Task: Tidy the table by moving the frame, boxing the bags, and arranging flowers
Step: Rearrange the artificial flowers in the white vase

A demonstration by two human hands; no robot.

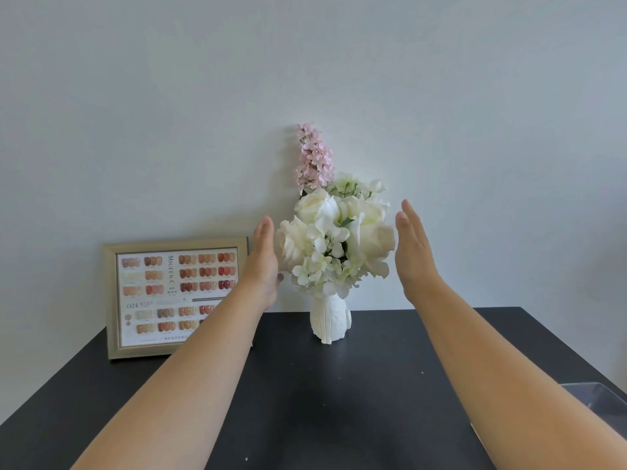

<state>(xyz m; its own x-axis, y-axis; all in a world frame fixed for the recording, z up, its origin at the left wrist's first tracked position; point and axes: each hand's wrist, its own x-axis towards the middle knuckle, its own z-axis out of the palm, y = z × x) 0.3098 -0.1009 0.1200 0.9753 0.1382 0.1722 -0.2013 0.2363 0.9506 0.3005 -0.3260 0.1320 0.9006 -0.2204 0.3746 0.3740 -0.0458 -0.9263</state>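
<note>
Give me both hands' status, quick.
Left hand: open, flat, beside the white flowers, holding nothing.
Right hand: open, flat, on their other side, holding nothing.

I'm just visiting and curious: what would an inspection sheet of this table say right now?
Surface: dark table, mostly bare, a few pale specks.
Job's things: white flowers with one pink sprig, upright in a white vase; frame standing at back left against the wall.
Clutter: clear container, partly cut off at right edge; no bags seen.
Grippers: left hand and right hand open, palms facing the bouquet on either side; contact unclear.
Cables: nothing seen.
Surroundings: plain pale wall.
</note>
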